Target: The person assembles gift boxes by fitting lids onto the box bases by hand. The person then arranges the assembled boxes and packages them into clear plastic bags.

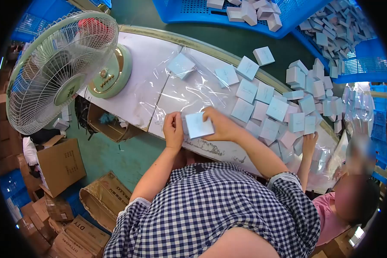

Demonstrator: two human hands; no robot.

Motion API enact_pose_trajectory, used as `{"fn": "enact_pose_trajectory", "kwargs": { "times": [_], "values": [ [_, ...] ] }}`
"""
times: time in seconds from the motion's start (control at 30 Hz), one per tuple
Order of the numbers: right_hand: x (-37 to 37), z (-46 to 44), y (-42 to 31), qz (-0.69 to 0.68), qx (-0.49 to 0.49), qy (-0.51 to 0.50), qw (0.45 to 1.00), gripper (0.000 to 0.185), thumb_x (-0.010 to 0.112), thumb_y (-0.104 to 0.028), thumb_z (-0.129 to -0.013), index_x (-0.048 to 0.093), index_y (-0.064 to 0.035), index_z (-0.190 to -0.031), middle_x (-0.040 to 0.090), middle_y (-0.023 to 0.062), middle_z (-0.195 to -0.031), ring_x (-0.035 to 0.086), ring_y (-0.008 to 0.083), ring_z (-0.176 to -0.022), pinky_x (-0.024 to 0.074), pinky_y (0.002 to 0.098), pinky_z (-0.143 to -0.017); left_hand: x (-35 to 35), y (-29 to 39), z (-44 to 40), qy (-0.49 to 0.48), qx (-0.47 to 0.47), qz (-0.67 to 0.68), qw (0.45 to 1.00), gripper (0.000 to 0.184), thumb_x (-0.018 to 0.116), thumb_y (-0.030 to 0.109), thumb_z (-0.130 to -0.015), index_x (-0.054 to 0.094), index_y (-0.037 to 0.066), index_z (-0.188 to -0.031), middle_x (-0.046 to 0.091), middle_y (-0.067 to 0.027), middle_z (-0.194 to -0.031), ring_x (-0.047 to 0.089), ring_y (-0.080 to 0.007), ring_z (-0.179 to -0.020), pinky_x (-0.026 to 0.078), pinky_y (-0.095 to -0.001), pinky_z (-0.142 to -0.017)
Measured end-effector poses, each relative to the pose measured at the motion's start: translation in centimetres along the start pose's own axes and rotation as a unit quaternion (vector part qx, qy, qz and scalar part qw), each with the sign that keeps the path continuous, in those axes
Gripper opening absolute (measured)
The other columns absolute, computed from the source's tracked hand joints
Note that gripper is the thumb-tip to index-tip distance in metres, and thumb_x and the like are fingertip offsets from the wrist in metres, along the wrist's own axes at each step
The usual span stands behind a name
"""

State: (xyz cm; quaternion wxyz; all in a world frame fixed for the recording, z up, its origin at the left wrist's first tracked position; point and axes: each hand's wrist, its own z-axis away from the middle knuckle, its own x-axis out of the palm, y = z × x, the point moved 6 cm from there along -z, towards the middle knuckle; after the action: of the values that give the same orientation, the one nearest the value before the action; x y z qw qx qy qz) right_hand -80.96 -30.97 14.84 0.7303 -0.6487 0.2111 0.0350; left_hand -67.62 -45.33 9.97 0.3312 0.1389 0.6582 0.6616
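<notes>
My right hand (219, 124) grips a small pale-blue box (199, 125) by its right side, thumb and fingers closed around it. Just left of that box, my left hand (173, 130) is closed, its curled fingers pinching the near edge of a clear plastic bag (198, 90). The bag lies spread over the white table (159, 105). A pale-blue box (181, 65) sits at the bag's far end. Right of my hands, many similar boxes (247, 90) lie in rows and loose heaps, some with faint print on top.
A green fan (69, 88) stands at the left. Blue crates (180, 13) with more boxes are at the back. Another person in pink (327, 215) sits at right, a hand (309, 144) reaching to the boxes. Cardboard cartons (62, 165) stand on the floor.
</notes>
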Motion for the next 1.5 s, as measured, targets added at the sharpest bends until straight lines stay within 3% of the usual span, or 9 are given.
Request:
{"fn": "enact_pose_trajectory", "kwargs": {
  "times": [0.17, 0.27, 0.4, 0.47, 0.57, 0.83, 1.0, 1.27, 1.5],
  "values": [
    [-0.8, 0.2, 3.2, 0.156, 0.076, 0.251, 0.952, 0.064, 0.085, -0.018, -0.066, 0.044, -0.0062, -0.114, 0.049, 0.0181, -0.117, 0.055, 0.0342, -0.103, 0.0489, 0.039, -0.086, -1.0, 3.9, 1.0, -0.067, 0.095, -0.089, 0.989, 0.009, 0.055, 0.005, -0.095, 0.06, 0.0, -0.1, 0.054, -0.0079, -0.08, 0.054, -0.0146, -0.07, 0.045, -0.0297, -0.064],
    [1.3, -0.3, 3.6, -0.431, 0.347, 0.174, 0.814, 0.064, 0.082, -0.019, -0.076, 0.039, -0.0066, -0.121, 0.054, 0.0165, -0.116, 0.06, 0.0235, -0.099, 0.0534, 0.0337, -0.073, -0.1, 6.2, 1.6, -0.16, 0.233, -0.13, 0.95, 0.014, 0.061, -0.001, -0.085, 0.059, 0.003, -0.099, 0.055, -0.0136, -0.076, 0.057, -0.0319, -0.064, 0.046, -0.0382, -0.058],
    [2.9, -2.6, 5.3, -0.463, 0.258, 0.324, 0.784, 0.069, 0.085, -0.023, -0.07, 0.04, -0.0061, -0.12, 0.055, 0.0157, -0.11, 0.06, 0.0261, -0.096, 0.0527, 0.0365, -0.071, -0.7, 7.7, 1.0, -0.149, 0.185, -0.071, 0.969, 0.018, 0.062, -0.001, -0.084, 0.059, 0.002, -0.101, 0.058, -0.0141, -0.08, 0.058, -0.0331, -0.068, 0.047, -0.0394, -0.06],
    [2.3, -4.4, 3.1, 0.102, 0.112, 0.256, 0.955, 0.067, 0.084, -0.02, -0.068, 0.043, -0.0067, -0.119, 0.051, 0.0176, -0.115, 0.058, 0.0336, -0.098, 0.0505, 0.0415, -0.079, -0.1, 9.1, 1.3, -0.194, 0.242, -0.051, 0.949, 0.019, 0.062, -0.001, -0.083, 0.06, 0.002, -0.102, 0.06, -0.0148, -0.083, 0.06, -0.0338, -0.07, 0.049, -0.039, -0.062],
    [4.2, -7.0, 2.2, 0.177, -0.008, 0.189, 0.966, 0.065, 0.083, -0.019, -0.067, 0.044, -0.007, -0.118, 0.045, 0.0204, -0.121, 0.054, 0.0406, -0.104, 0.0472, 0.0451, -0.086, 1.3, 9.2, 2.5, -0.245, 0.287, -0.003, 0.926, 0.016, 0.061, -0.002, -0.085, 0.061, 0.002, -0.1, 0.062, -0.0143, -0.083, 0.061, -0.0286, -0.067, 0.048, -0.0348, -0.059],
    [4.2, -8.8, 6.4, 0.125, 0.17, 0.186, 0.96, 0.058, 0.082, -0.018, -0.066, 0.056, -0.0052, -0.116, 0.048, 0.021, -0.128, 0.044, 0.0394, -0.124, 0.0396, 0.0461, -0.102, 0.7, 7.6, 1.1, -0.297, 0.196, -0.053, 0.933, 0.016, 0.059, -0.001, -0.086, 0.062, 0.001, -0.101, 0.064, -0.0169, -0.087, 0.063, -0.0347, -0.073, 0.051, -0.0381, -0.065],
    [4.2, -9.8, 3.2, 0.312, -0.102, 0.271, 0.905, 0.03, 0.065, -0.019, -0.08, 0.062, -0.0015, -0.105, 0.056, 0.0161, -0.123, 0.049, 0.0356, -0.121, 0.0416, 0.0464, -0.1, -0.6, 5.9, 0.1, -0.286, 0.213, -0.128, 0.926, 0.012, 0.06, -0.002, -0.085, 0.061, 0.001, -0.096, 0.061, -0.0154, -0.08, 0.06, -0.0315, -0.066, 0.048, -0.0374, -0.06],
    [-12.1, 11.9, 1.3, 0.511, 0.254, 0.273, 0.775, 0.054, 0.083, -0.017, -0.06, 0.057, -0.0076, -0.106, 0.045, 0.0202, -0.134, 0.045, 0.0367, -0.122, 0.0397, 0.0471, -0.098, 0.8, 5.7, -0.2, -0.279, 0.246, -0.178, 0.911, 0.013, 0.06, -0.002, -0.081, 0.058, 0.002, -0.093, 0.056, -0.0133, -0.078, 0.058, -0.0282, -0.065, 0.047, -0.0358, -0.058],
    [-16.0, 14.0, 3.8, 0.324, 0.166, 0.197, 0.91, 0.052, 0.081, -0.014, -0.06, 0.049, -0.0074, -0.1, 0.049, 0.0181, -0.121, 0.046, 0.0388, -0.115, 0.0427, 0.0424, -0.094, 1.3, 5.6, -0.3, -0.256, 0.228, -0.191, 0.92, 0.012, 0.061, -0.002, -0.08, 0.057, 0.002, -0.091, 0.054, -0.0123, -0.079, 0.055, -0.0261, -0.064, 0.045, -0.0347, -0.057]
  ]
}}
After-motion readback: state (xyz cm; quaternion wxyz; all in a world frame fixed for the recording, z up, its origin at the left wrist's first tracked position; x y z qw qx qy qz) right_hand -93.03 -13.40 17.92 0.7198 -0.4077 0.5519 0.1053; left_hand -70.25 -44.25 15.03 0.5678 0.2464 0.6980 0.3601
